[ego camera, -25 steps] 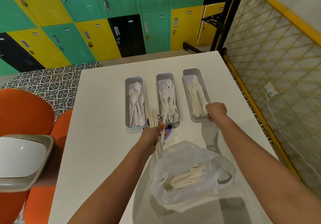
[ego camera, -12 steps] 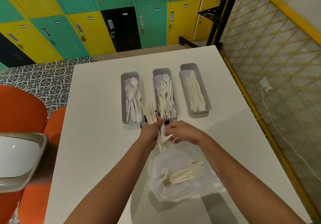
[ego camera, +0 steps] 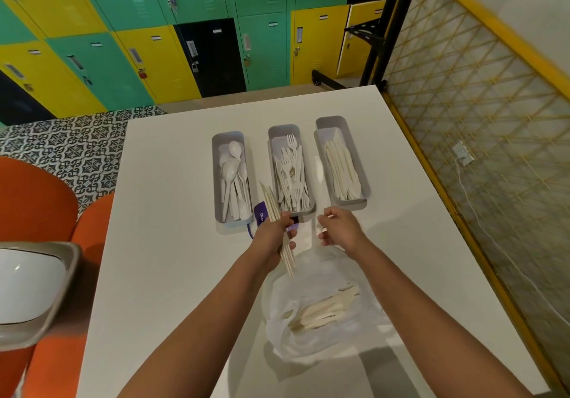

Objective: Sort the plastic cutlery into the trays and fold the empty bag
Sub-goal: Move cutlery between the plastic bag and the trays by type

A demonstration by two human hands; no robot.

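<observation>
Head view: purple label (ego camera: 260,216) under left hand, only "Clean" legible. Left hand (ego camera: 271,237) fingers curled round bundle of wooden sticks (ego camera: 277,226), tips fanning toward spoon tray (ego camera: 229,178). Right hand (ego camera: 339,228) just beside it, fingers loosely curled; cannot tell if pinching anything. Plastic bag (ego camera: 324,333) near wrists, pale knives (ego camera: 324,308) inside.

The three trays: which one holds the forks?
The middle tray, between the spoon tray on its left and the knife tray on its right; only it shows pronged heads.
</observation>
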